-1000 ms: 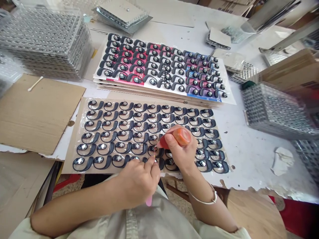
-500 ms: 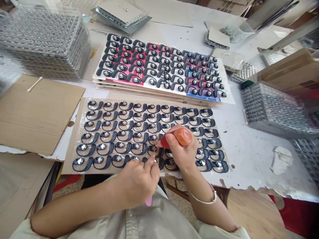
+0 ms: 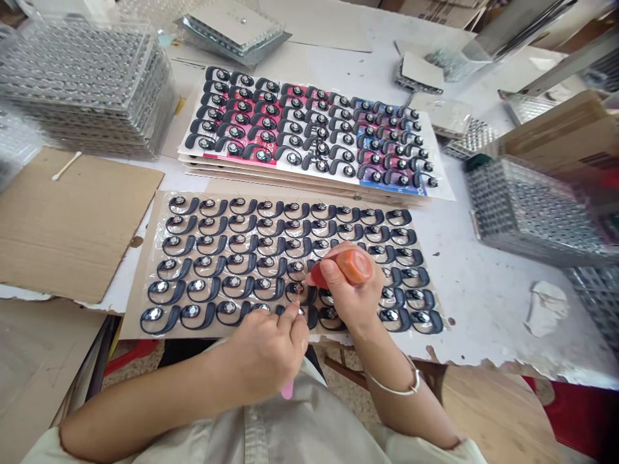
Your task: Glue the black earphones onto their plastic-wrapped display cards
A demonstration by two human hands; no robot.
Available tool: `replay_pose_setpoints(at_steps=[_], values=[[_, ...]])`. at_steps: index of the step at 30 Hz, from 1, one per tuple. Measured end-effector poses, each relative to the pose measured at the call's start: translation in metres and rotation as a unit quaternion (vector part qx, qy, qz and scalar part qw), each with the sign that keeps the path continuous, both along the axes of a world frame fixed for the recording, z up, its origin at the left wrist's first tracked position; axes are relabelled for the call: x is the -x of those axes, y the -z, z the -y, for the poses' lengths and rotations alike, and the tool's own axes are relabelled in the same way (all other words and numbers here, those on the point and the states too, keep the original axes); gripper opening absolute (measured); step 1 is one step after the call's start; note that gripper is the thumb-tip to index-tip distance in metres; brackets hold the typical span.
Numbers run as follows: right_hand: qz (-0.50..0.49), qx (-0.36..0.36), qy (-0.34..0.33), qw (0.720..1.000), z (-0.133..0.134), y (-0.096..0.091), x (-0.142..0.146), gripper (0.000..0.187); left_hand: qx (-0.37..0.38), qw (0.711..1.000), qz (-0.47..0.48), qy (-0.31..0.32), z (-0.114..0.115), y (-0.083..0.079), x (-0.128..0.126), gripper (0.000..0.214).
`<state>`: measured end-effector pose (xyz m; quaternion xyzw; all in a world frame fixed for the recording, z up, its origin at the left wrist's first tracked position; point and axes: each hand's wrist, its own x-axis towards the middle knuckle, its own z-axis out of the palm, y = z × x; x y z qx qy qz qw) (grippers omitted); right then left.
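Note:
My left hand (image 3: pixel 273 345) is closed around a slim pink-ended tool (image 3: pixel 287 390), whose thin tip points at a black ear-hook earphone part (image 3: pixel 296 290). Most of the tool is hidden by my fingers. Held tilted in my right hand (image 3: pixel 355 293) is a red squeeze bottle (image 3: pixel 355 265) with an orange end, its narrow tip close to that same part. Rows of similar ear-hook parts, with round silver discs and fine wires, lie on a film-covered brown board (image 3: pixel 140 270) under both hands. My hands cover some of them.
Behind the board lies a stack of printed sheets (image 3: pixel 309 171) with more ear-hook parts. Stacked clear trays (image 3: pixel 91 84) stand at the left, others (image 3: pixel 536 212) at the right. A cotton swab (image 3: pixel 66 165) rests on cardboard (image 3: pixel 72 225). Crumpled white material (image 3: pixel 546 308) lies front right.

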<state>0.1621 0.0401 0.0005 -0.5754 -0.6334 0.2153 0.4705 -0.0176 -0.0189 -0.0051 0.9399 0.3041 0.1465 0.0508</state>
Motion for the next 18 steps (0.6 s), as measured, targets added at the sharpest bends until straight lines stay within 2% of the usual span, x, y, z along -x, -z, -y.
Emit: replay_pose_setpoints(at_steps=[4,10,18], values=[[0.004,-0.007,-0.004,1.000,0.0001,-0.0013,0.0000,0.024,0.002,1.000,0.004,0.005,-0.0010,-0.0026,0.0010,0.029],[0.024,-0.032,-0.008,0.999,0.0019,-0.0035,0.0003,0.022,0.034,0.999,-0.012,0.019,-0.0013,-0.0031,0.0045,0.043],[0.025,-0.068,-0.024,0.997,0.0025,-0.0030,0.0012,0.016,0.043,0.999,-0.010,0.021,-0.0028,-0.0049,0.0041,0.040]])
